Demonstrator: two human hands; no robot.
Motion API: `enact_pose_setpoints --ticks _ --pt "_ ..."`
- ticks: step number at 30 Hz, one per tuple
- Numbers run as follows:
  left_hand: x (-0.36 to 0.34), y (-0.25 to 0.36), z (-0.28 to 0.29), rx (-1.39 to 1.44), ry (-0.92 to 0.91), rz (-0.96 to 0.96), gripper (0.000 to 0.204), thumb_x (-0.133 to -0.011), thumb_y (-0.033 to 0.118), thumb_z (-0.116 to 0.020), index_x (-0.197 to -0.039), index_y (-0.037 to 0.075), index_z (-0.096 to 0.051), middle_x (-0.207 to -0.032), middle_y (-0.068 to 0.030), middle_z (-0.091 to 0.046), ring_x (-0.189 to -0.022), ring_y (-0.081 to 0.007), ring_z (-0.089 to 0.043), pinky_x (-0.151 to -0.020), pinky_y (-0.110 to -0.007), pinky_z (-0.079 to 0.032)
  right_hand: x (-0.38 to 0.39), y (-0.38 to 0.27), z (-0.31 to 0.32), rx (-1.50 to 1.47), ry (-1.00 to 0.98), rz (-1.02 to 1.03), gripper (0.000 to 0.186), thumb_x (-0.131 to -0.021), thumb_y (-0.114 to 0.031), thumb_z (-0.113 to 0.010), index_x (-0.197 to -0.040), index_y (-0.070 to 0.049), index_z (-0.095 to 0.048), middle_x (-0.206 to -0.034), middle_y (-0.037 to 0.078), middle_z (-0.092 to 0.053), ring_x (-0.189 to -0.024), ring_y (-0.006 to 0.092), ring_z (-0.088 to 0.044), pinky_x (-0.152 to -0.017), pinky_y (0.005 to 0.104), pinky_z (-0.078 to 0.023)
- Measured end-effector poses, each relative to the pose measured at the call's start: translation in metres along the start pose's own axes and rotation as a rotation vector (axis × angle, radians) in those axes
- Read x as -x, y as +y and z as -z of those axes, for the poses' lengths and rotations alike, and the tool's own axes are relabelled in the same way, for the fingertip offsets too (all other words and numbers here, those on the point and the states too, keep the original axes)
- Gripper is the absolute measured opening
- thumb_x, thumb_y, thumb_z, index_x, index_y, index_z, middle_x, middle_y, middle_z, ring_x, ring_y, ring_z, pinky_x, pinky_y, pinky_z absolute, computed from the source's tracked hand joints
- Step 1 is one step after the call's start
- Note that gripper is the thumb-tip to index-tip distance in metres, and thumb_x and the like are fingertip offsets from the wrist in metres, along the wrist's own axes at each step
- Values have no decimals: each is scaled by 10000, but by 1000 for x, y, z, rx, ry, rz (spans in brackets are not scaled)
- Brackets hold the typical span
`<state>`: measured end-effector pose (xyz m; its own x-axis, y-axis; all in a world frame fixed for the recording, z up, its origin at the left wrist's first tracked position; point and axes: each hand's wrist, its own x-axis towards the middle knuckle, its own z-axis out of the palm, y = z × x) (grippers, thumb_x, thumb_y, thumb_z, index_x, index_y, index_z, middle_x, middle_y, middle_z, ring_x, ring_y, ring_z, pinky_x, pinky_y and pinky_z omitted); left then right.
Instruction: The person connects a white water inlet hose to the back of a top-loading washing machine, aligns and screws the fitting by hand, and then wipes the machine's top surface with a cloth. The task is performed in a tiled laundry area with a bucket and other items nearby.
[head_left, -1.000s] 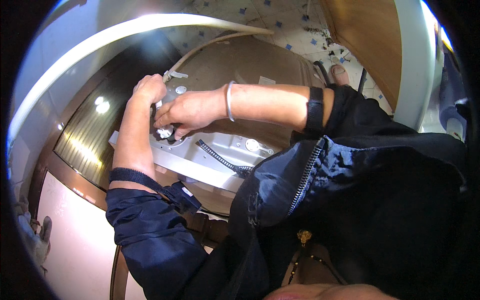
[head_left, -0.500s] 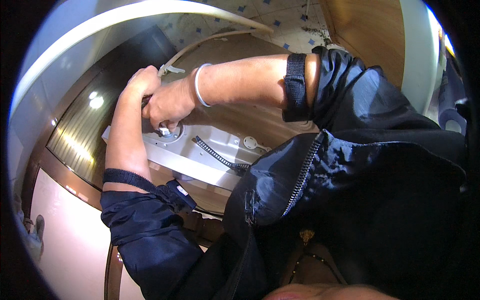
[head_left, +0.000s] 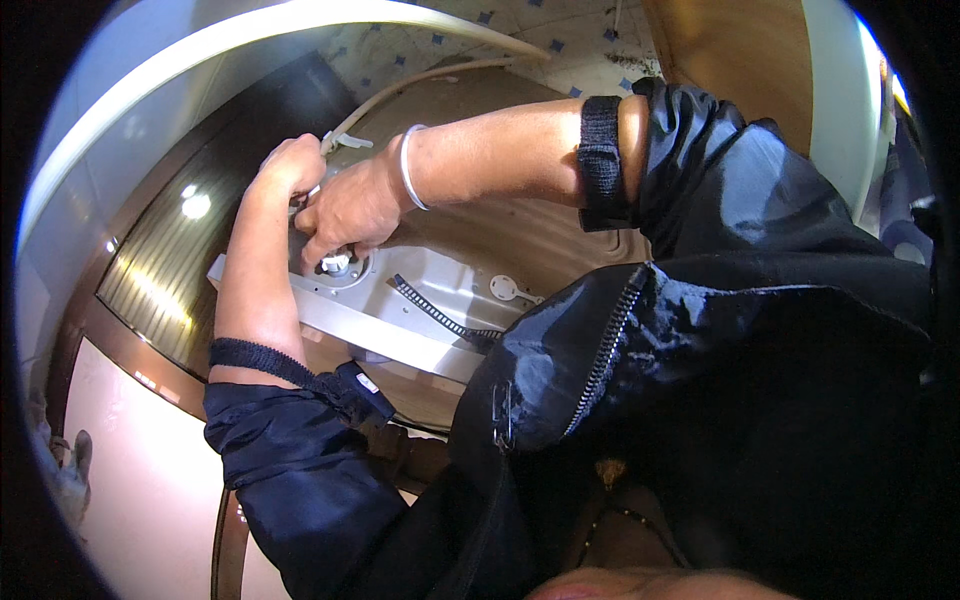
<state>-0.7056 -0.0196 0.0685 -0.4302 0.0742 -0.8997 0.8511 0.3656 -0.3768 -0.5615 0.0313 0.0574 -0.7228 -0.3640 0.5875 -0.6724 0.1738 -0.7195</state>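
The knob (head_left: 337, 264) seems stiff, light plastic, best held by its rim. The right hand (head_left: 350, 208) curls over it, the left hand (head_left: 293, 167) by the hose (head_left: 366, 113); I cannot tell either grip.

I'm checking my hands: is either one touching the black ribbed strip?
No, the black ribbed strip lies on the metal panel, apart from the right hand at the white fitting and the left hand farther off.
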Motion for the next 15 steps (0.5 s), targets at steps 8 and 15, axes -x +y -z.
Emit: enact_pose_setpoints --ticks 8,15 --pt "0 -1 1 -14 -29 -29 301 -826 83 -544 -1077 -42 -655 -1097 -281 -626 -1062 -385 -616 -885 -450 -494 -10 4 3 117 -150 -7 375 -778 -275 -707 -1036 -10 -648 -1003 186 -611 -964 354 -620 -843 445 -506" --pt "-2 1 0 13 -18 30 314 -846 95 -516 -1108 -12 -653 -1125 -264 -626 -1076 -381 -613 -900 -447 -489 4 -1 -2 52 7 26 357 -802 -212 -683 -1126 -73 -625 -990 168 -619 -937 355 -631 -803 430 -526"
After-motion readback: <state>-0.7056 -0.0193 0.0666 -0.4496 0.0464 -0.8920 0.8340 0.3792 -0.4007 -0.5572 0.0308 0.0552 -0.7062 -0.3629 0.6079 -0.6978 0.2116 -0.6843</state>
